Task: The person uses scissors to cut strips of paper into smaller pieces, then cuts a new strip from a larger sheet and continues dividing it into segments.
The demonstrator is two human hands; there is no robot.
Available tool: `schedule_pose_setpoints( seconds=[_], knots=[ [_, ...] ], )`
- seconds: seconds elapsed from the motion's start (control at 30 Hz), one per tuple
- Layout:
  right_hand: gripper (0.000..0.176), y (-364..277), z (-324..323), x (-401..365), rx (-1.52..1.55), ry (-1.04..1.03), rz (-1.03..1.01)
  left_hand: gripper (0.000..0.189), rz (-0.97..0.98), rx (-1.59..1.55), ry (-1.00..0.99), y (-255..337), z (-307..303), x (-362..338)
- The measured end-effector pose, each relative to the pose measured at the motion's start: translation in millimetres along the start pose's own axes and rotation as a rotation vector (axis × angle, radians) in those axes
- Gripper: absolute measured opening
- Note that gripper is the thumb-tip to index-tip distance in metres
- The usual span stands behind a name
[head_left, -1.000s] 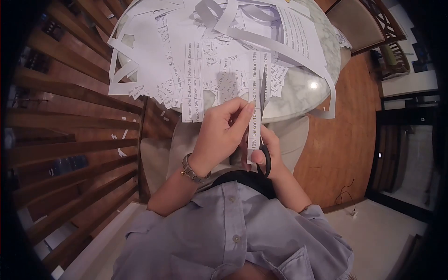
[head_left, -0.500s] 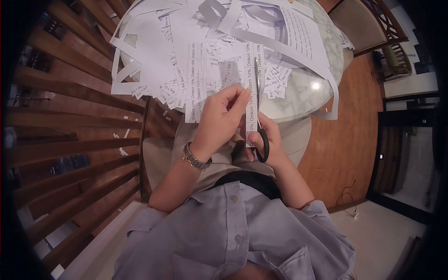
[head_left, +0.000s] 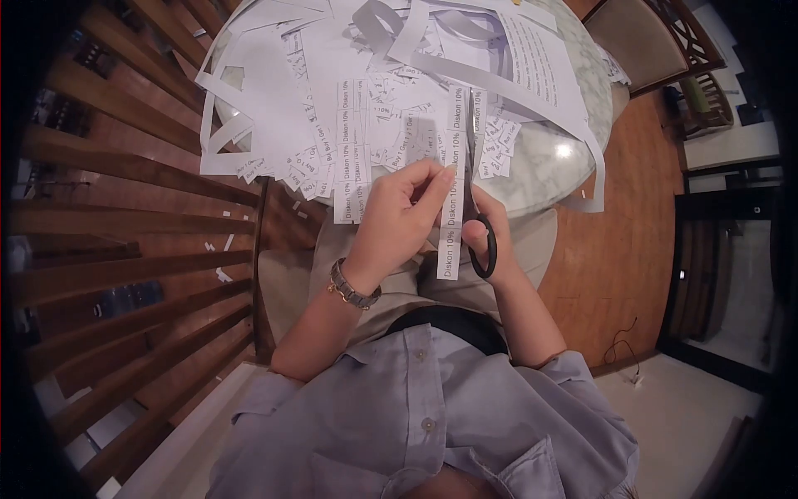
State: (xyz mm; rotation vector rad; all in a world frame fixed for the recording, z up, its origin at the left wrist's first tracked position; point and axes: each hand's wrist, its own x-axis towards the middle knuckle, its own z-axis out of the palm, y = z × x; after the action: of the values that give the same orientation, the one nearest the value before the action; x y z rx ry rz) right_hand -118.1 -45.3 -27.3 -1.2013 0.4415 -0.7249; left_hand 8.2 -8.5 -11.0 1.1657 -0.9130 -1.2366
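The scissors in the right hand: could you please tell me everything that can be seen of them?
The scissors have a black, plastic-looking handle and slim, dark, metal-looking blades. The right hand grips them by the handle. They point toward the tabletop, blades along the printed paper strip; how far open they are is unclear.

Paper strip (head_left: 450,241): white, with black "Diskon 10%" lettering repeated along it
Scissors (head_left: 490,247): black handles, dull grey blades
Slips (head_left: 499,141): white, patterned with black print
Desk (head_left: 540,166), 12 o'clock: pale marble, clouded with grey-green veins
Bracelet watch (head_left: 353,293): grey band, touches of gold
Shirt (head_left: 374,399), 6 o'clock: plain grey-lilac, pale buttons
Trousers (head_left: 528,249): plain beige
Floor (head_left: 594,266), 3 o'clock: reddish-brown wood
Slatted railing (head_left: 158,216), 9 o'clock: brown, striped by dark gaps
Chair (head_left: 632,37), 2 o'clock: beige seat, dark brown frame
Cord (head_left: 617,341), 4 o'clock: black
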Motion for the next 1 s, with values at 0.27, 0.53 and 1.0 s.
schedule_pose_setpoints(
  seconds=[0.27, 0.53, 1.0],
  knots=[
    [0.055, -4.9, -4.8, 14.3, -0.123, 0.004, -0.059, 0.021, 0.061, 0.066, 0.055, 9.1, -0.6, 12.0],
    [0.048, -8.3, -2.8, 22.3, -0.241, 0.012, -0.070, 0.021, 0.089, 0.063, 0.048, 9.0, -5.1, 17.5],
    [0.043, -2.9, -10.9, 43.6, -0.221, 0.067, -0.039, 0.020, 0.048, 0.123, 0.025, 9.4, -12.3, 27.5]
  ],
)
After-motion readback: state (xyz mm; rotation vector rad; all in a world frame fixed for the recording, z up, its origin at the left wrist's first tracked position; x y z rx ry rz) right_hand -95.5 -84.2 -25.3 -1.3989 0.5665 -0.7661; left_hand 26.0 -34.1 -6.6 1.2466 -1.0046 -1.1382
